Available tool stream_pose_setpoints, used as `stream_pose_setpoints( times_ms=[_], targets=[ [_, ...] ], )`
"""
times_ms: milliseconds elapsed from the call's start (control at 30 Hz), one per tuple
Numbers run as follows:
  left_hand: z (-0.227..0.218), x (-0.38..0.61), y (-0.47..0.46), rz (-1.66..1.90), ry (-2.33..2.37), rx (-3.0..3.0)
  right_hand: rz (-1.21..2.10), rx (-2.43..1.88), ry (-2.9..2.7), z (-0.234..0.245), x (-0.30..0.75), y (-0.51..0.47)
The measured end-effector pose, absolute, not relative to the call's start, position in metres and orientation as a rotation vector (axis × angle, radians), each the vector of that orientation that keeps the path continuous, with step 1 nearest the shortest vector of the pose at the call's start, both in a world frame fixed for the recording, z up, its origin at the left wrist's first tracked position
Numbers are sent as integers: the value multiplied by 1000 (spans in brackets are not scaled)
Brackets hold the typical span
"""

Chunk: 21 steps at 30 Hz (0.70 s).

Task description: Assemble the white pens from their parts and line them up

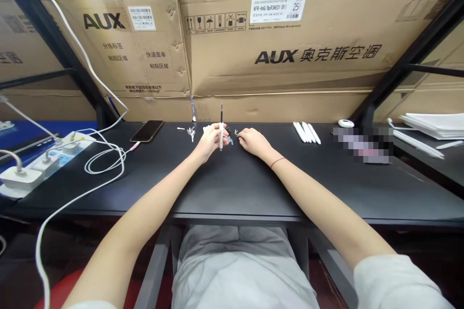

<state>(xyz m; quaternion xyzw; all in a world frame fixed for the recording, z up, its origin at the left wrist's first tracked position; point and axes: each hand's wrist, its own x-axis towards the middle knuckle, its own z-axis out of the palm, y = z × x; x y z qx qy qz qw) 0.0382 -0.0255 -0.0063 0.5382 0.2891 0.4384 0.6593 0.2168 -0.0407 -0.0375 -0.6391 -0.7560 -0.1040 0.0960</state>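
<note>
**Cartons behind, a white pen barrel (221, 135) upright in the left hand (208, 141)**

Cardboard AUX air-conditioner cartons (275, 48) line the far edge of a black bench (232, 188), and both forearms reach toward that edge near its middle. The pen barrel's long axis stands almost vertical, its dark tip pointing up, clear of the bench top. The left hand is closed and holds the barrel at its lower part, so it is the nearer hand. The right hand (253, 142) lies just to the barrel's right, its fingers drawn narrow and reaching toward it. A small dark part (228, 135) sits between them, though whether those fingers grip it is impossible to tell at this size.

Small clear-and-white pieces (191, 133) lie left of the left hand, with a smartphone (147, 131) farther along the far edge. Right of the hands is a neat row of white pen barrels (306, 132) — all lying with their long axes running toward the near edge. A power strip (47, 152) and white cables (105, 164) occupy the left end.
</note>
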Motion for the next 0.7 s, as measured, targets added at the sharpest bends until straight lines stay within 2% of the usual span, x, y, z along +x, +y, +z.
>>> stream_pose_setpoints(
  times_ms=[500, 600, 700],
  targets=[
    [-17, 38, -17, 981, 673, 1454, -236, -1832, -2343, -22, 214, -53],
    [-18, 37, -16, 955, 688, 1534, -62, -1737, -2200, -24, 220, -53],
    [-18, 35, -18, 923, 732, 1697, 250, -1538, -1869, -23, 226, -52]
  ],
)
